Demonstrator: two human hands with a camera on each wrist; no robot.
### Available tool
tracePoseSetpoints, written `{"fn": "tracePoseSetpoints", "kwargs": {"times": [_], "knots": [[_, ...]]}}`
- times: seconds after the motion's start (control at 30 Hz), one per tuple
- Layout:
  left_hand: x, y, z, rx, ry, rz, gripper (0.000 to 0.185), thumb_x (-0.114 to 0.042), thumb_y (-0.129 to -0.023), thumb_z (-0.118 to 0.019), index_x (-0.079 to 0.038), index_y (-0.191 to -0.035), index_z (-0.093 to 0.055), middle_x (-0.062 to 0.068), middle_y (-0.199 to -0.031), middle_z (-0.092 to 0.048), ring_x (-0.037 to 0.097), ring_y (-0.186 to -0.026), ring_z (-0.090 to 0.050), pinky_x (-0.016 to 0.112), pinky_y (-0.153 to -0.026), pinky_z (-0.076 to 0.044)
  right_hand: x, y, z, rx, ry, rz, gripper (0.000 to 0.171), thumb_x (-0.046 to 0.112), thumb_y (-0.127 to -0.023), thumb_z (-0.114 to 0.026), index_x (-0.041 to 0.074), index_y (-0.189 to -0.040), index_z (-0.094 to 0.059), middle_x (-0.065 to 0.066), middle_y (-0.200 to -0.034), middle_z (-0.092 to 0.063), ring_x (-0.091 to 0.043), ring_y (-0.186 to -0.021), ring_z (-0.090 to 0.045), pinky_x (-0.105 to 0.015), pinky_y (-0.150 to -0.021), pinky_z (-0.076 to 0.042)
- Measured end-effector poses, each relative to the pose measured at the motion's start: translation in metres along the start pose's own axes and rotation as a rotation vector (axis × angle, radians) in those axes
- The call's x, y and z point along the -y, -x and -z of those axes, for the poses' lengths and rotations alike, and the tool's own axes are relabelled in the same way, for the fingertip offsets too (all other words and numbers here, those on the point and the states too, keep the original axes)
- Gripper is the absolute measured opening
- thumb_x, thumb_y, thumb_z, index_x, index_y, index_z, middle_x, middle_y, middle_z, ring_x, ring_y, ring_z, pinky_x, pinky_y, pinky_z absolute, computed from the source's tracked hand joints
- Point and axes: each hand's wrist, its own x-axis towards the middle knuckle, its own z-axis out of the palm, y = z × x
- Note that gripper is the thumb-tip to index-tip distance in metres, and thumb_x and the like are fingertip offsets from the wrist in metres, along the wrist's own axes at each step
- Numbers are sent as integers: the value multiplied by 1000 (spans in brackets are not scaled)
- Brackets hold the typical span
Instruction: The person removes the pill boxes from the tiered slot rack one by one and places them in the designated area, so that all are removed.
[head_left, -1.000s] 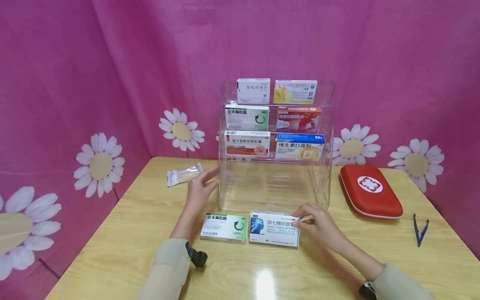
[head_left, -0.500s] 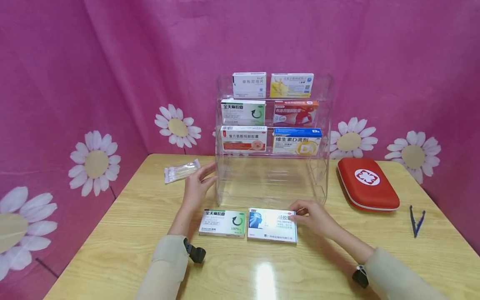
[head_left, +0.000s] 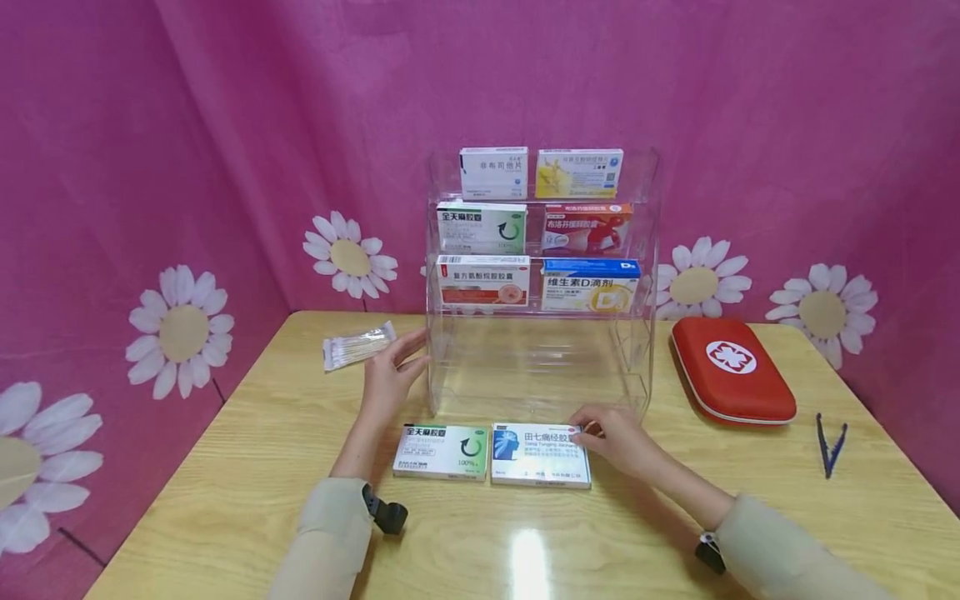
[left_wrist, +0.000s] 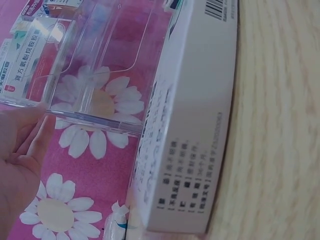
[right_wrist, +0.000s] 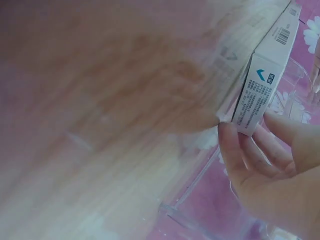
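A clear acrylic rack (head_left: 637, 350) stands at mid-table with several medicine boxes on its upper shelves; its bottom shelf holds nothing. My left hand (head_left: 388, 377) has straight fingers against the rack's left wall (left_wrist: 90, 117). In front of the rack lie a green-and-white box (head_left: 441, 451) and, beside it, a blue-and-white box (head_left: 536, 457). My right hand (head_left: 611, 433) pinches the right end of the blue-and-white box (right_wrist: 262, 85), fingertips (right_wrist: 235, 145) on its short side. The green-and-white box (left_wrist: 195, 125) fills the left wrist view.
A packet of cotton swabs (head_left: 357, 344) lies left of the rack. A red first-aid case (head_left: 731, 371) and dark tweezers (head_left: 831, 444) lie at the right. Pink daisy-print cloth surrounds the wooden table (head_left: 525, 550).
The blue-and-white box, tilted up a second ago, now lies flat next to the green-and-white box. My right hand moved slightly left with it. The left hand stayed on the rack.
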Motion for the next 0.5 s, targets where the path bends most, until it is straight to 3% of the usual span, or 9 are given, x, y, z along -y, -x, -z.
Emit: {"fn": "tracePoseSetpoints", "kwargs": {"times": [0.17,0.4,0.5], "knots": [[-2,-7,-5,17,5,-6,44,5,-88,-66,2,-131,-58,23,-131,-62,34,-124,-60,27,-97,-56,-3,-1,3,-24,84,24,6,6,-85,-72,3,-90,-71,-5,-82,-71,-10,-70,-64,-15,-60,-54],[-3,-2,-1,-2,-7,22,44,4,-88,-66,0,-131,-59,21,-131,-63,32,-124,-61,27,-97,-56,0,-3,2,-87,28,16,5,5,-85,-72,2,-88,-69,-8,-84,-72,-14,-74,-66,-16,-62,-57],[-3,-1,-1,9,-4,29,44,4,-88,-66,0,-131,-59,21,-132,-62,32,-125,-60,28,-98,-56,5,-3,6,-161,36,-25,5,7,-86,-71,3,-90,-69,-7,-87,-70,-15,-78,-66,-19,-65,-58]]}}
